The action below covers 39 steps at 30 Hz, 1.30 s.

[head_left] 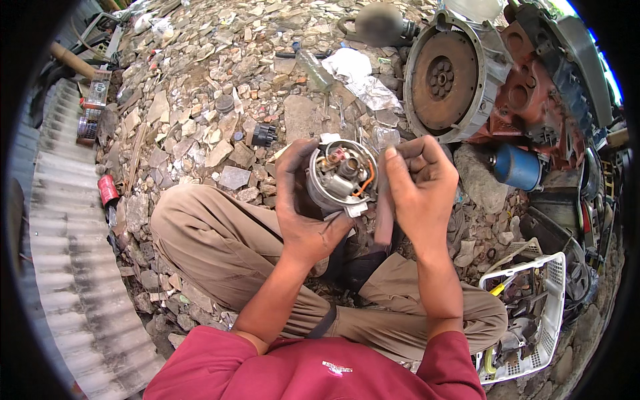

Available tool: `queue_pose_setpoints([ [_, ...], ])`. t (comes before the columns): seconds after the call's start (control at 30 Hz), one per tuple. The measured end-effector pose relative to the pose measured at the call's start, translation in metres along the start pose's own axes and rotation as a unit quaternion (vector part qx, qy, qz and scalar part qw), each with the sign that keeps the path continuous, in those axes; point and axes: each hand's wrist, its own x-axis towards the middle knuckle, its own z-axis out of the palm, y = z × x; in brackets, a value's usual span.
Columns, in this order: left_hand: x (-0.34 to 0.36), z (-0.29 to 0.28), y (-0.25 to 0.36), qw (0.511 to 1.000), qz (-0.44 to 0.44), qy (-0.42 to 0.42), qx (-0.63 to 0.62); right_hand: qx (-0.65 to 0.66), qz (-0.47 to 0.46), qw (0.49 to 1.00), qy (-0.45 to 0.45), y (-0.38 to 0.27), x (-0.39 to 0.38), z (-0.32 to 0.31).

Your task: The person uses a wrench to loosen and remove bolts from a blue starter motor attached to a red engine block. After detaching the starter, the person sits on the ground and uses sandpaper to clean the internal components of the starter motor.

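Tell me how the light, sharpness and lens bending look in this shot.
Head view: even daylight, soft shadows; the round grey metal housing between the left hand and right hand is sharp; the corrugated metal sheet bows toward the rim, corners black, sky blown out top right.

two hands (pixel 303 200), one distributor (pixel 341 177)

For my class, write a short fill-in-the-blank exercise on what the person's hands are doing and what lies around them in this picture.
1. The left hand grips a round metal part with an ______ wire curving across its open face.
2. The right hand touches that part at its ______ side.
3. Beside the person's right knee stands a white plastic ______ holding tools.
4. The person sits cross-legged on ground covered with broken ______.

Missing words: orange; right; basket; stones
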Motion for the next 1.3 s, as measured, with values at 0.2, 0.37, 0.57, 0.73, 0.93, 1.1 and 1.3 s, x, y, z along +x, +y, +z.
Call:
queue_pose_setpoints([
  [0.2, 0.003, -0.001, -0.004, 0.998, -0.035, 0.045, 0.004, -0.017, -0.038, 0.999, -0.009, 0.002, -0.015, 0.010],
  [0.37, 0.000, 0.002, -0.006, 0.998, -0.004, 0.055, -0.001, 0.013, 0.008, 1.000, -0.020, -0.002, -0.008, 0.006],
  [0.57, 0.001, -0.001, -0.004, 0.997, -0.022, 0.062, 0.041, 0.039, 0.030, 0.998, -0.040, 0.007, 0.002, 0.003],
  [0.73, 0.011, -0.002, 0.001, 0.999, -0.036, 0.012, -0.009, 0.046, 0.032, 0.997, -0.057, 0.000, -0.007, -0.001],
  [0.93, 0.007, 0.000, 0.010, 0.984, -0.130, 0.004, -0.120, 0.039, 0.030, 0.998, -0.027, -0.001, -0.003, -0.006],
  [1.1, 0.010, -0.013, 0.004, 0.989, -0.075, -0.094, -0.085, 0.025, 0.049, 0.998, -0.025, -0.008, 0.002, -0.010],
  [1.3, 0.018, -0.020, 0.014, 0.971, -0.169, -0.068, -0.154, 0.070, 0.042, 0.995, -0.064, -0.011, -0.011, -0.008],
])
